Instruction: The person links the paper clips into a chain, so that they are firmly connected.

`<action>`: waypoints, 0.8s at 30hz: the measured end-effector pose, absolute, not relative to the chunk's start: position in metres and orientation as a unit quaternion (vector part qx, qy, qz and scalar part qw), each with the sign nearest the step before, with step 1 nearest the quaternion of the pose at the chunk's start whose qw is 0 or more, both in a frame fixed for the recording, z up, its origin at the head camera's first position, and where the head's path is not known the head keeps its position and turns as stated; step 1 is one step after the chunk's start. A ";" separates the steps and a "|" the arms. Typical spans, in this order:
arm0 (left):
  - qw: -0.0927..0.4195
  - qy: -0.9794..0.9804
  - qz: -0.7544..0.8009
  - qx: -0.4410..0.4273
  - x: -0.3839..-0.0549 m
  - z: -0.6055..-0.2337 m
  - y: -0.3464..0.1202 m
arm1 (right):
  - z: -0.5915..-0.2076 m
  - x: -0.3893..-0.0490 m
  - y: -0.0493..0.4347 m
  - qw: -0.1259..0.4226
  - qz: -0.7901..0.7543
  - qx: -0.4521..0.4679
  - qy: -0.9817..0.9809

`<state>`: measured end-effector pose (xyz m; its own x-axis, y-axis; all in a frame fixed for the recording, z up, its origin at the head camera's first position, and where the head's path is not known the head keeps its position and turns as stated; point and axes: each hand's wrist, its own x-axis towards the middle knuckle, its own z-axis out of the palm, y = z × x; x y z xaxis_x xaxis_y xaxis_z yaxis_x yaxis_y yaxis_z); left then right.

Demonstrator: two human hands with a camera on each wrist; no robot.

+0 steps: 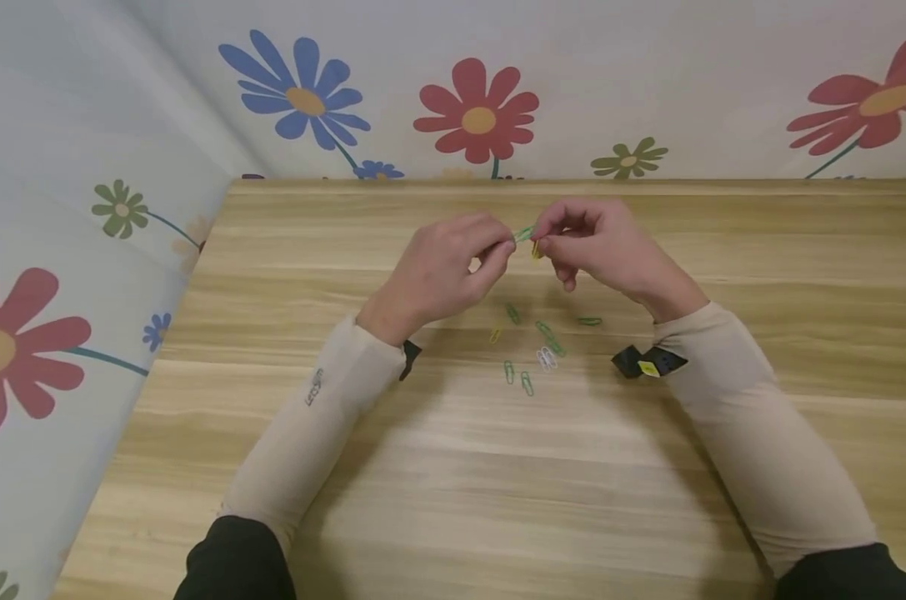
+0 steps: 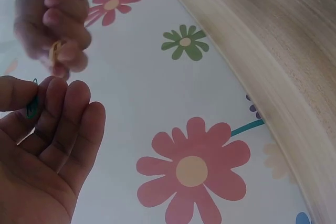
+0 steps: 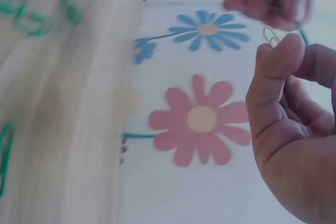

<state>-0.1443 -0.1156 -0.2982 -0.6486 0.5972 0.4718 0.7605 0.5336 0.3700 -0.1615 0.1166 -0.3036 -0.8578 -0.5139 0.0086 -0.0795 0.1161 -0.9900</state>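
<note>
Both hands are raised over the far half of the wooden table, fingertips close together. My left hand (image 1: 448, 267) pinches a green paper clip (image 2: 32, 106) between thumb and forefinger. Opposite it, my right hand (image 1: 606, 250) pinches a yellow paper clip (image 1: 537, 249), whose loop sticks up past the fingertips in the right wrist view. In the head view the green clip spans the small gap between the two hands, right beside the yellow one. The fingers hide parts of both clips.
Below the hands lie several loose paper clips: green ones (image 1: 527, 383), a small yellow one (image 1: 495, 335) and white ones (image 1: 547, 358). Another green clip (image 1: 590, 321) lies off to the right. A flower-patterned sheet (image 1: 558, 92) rises behind the table's far edge.
</note>
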 end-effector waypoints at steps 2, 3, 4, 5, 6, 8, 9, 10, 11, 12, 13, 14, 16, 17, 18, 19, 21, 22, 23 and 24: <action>0.150 -0.861 -0.282 -0.396 -0.144 -0.298 -0.116 | -0.298 -0.159 0.116 0.158 -0.662 -0.212 0.702; 0.151 -0.860 -0.283 -0.398 -0.143 -0.298 -0.116 | -0.296 -0.157 0.116 0.154 -0.670 -0.213 0.694; 0.151 -0.859 -0.284 -0.399 -0.143 -0.298 -0.116 | -0.293 -0.156 0.115 0.150 -0.676 -0.215 0.688; 0.151 -0.858 -0.285 -0.400 -0.143 -0.298 -0.116 | -0.291 -0.155 0.115 0.145 -0.681 -0.216 0.685; 0.151 -0.857 -0.287 -0.401 -0.143 -0.297 -0.116 | -0.289 -0.153 0.114 0.140 -0.683 -0.217 0.684; 0.150 -0.853 -0.294 -0.404 -0.143 -0.296 -0.117 | -0.286 -0.152 0.114 0.133 -0.683 -0.215 0.685; 0.149 -0.851 -0.298 -0.405 -0.143 -0.296 -0.117 | -0.284 -0.151 0.114 0.128 -0.683 -0.213 0.687; 0.146 -0.849 -0.304 -0.407 -0.143 -0.295 -0.117 | -0.283 -0.150 0.113 0.122 -0.683 -0.212 0.688; 0.142 -0.848 -0.309 -0.408 -0.143 -0.294 -0.118 | -0.282 -0.149 0.113 0.115 -0.683 -0.213 0.690; 0.137 -0.846 -0.315 -0.408 -0.143 -0.293 -0.118 | -0.281 -0.148 0.113 0.111 -0.682 -0.212 0.691; 0.130 -0.845 -0.320 -0.408 -0.142 -0.293 -0.118 | -0.280 -0.148 0.113 0.105 -0.684 -0.214 0.689; 0.120 -0.845 -0.326 -0.407 -0.142 -0.292 -0.117 | -0.279 -0.147 0.113 0.100 -0.686 -0.214 0.688; 0.100 -0.845 -0.336 -0.405 -0.141 -0.290 -0.117 | -0.277 -0.144 0.113 0.094 -0.690 -0.213 0.685; 0.090 -0.845 -0.340 -0.402 -0.141 -0.289 -0.117 | -0.276 -0.143 0.113 0.091 -0.692 -0.213 0.684; 0.080 -0.845 -0.346 -0.400 -0.141 -0.289 -0.117 | -0.275 -0.142 0.112 0.088 -0.692 -0.212 0.684; 0.072 -0.844 -0.351 -0.399 -0.140 -0.288 -0.116 | -0.274 -0.141 0.112 0.084 -0.692 -0.210 0.685; 0.058 -0.844 -0.358 -0.395 -0.140 -0.287 -0.116 | -0.273 -0.139 0.112 0.075 -0.695 -0.207 0.684; 0.051 -0.844 -0.360 -0.393 -0.139 -0.286 -0.116 | -0.272 -0.139 0.112 0.071 -0.700 -0.206 0.680; 0.043 -0.845 -0.362 -0.391 -0.139 -0.285 -0.116 | -0.272 -0.138 0.113 0.065 -0.708 -0.207 0.672; 0.036 -0.846 -0.361 -0.390 -0.138 -0.284 -0.115 | -0.271 -0.138 0.113 0.058 -0.716 -0.208 0.664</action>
<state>-0.1381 -0.1151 -0.2845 -0.6937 0.6332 0.3432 0.6858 0.4350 0.5835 -0.1384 0.1132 -0.2714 -0.9069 -0.3584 0.2214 -0.1935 -0.1124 -0.9746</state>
